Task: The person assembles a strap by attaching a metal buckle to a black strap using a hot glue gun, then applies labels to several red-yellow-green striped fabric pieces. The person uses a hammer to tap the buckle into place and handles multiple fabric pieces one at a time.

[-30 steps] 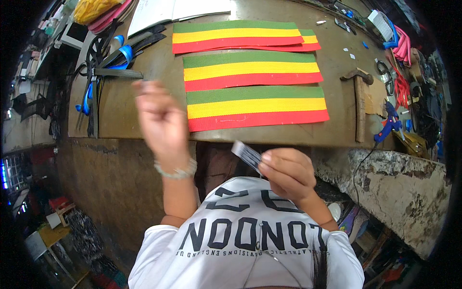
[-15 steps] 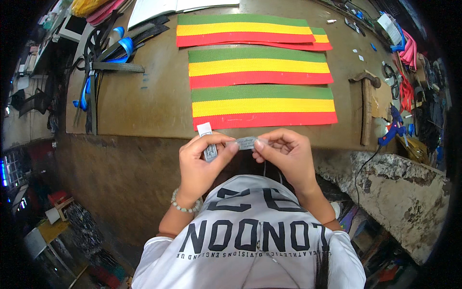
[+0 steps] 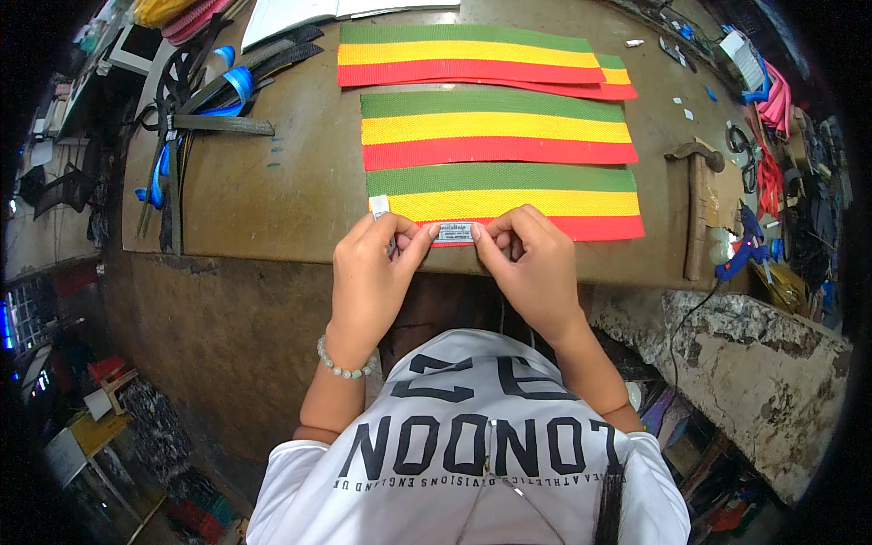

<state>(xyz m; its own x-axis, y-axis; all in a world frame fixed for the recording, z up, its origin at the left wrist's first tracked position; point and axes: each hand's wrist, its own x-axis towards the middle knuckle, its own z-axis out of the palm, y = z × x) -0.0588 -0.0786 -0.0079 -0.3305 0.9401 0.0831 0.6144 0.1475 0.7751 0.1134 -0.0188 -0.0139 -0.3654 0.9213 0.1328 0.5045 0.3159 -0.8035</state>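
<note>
My left hand (image 3: 371,277) and my right hand (image 3: 538,272) each pinch one end of a small grey printed label (image 3: 456,233) between thumb and fingers. The label is held level over the red edge of the nearest green, yellow and red striped band (image 3: 509,203); whether it touches the band, I cannot tell. From the left hand's fingers a white-ended tail of label strip (image 3: 379,205) sticks up, partly hidden by the fingers. Farther back lie another striped band (image 3: 500,129) and an overlapping pair of bands (image 3: 463,56).
Black and blue straps (image 3: 222,109) are heaped at the table's left. On the right lie a hammer (image 3: 695,209), scissors (image 3: 740,150) and a blue glue gun (image 3: 747,245) with its cord hanging over the front edge. An open book (image 3: 300,20) rests at the back.
Both hands have moved forward, away from my body, carrying the label from the table's front edge to over the nearest band's red stripe. The label now faces up flatter.
</note>
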